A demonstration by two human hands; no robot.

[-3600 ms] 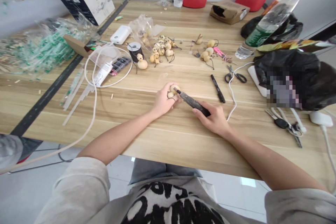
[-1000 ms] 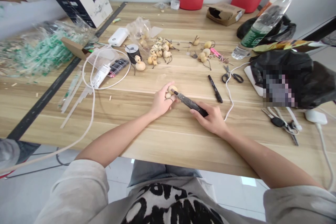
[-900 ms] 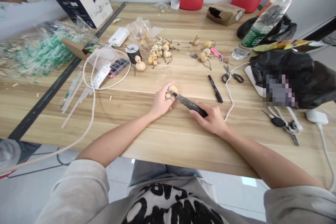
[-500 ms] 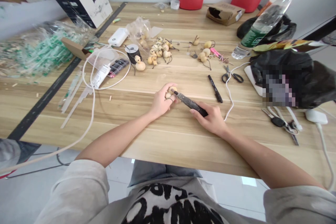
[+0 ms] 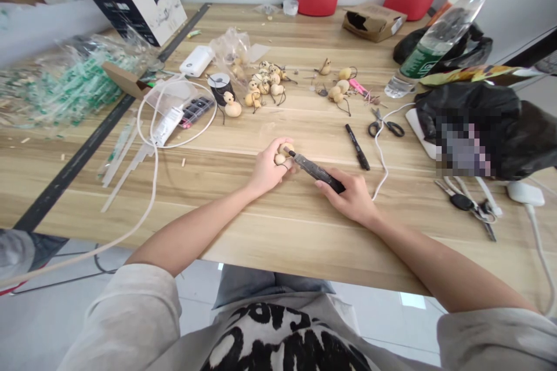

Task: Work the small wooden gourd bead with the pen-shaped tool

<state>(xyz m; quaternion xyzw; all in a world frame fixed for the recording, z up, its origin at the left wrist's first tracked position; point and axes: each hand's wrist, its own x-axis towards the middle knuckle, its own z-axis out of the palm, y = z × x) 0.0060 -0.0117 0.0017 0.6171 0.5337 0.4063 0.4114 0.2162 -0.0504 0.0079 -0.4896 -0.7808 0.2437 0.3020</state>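
My left hand (image 5: 270, 169) is closed around a small tan gourd (image 5: 281, 159) with a thin black cord, held just above the table. Fingers cover much of the gourd. My right hand (image 5: 350, 192) grips a dark glue gun (image 5: 317, 171), its narrow nozzle pointing left at the gourd. Whether the nozzle touches it, I cannot tell. Beyond my hands lies a cluster of small gourds (image 5: 264, 82) with black cords, some with dots like eyes. One duck-like gourd (image 5: 232, 106) sits beside a spool of black cord (image 5: 221, 88).
Right of my hands lie a black marker (image 5: 357, 148), scissors (image 5: 385, 126) and keys (image 5: 467, 203). A water bottle (image 5: 429, 49) stands at the back right. On the left are clear sticks (image 5: 126, 174), a white cable (image 5: 153, 185) and a bagged pile of green-white sticks (image 5: 82, 78).
Almost nothing differs. The gourd in my left hand seems turned very slightly, while the glue gun stays by it.
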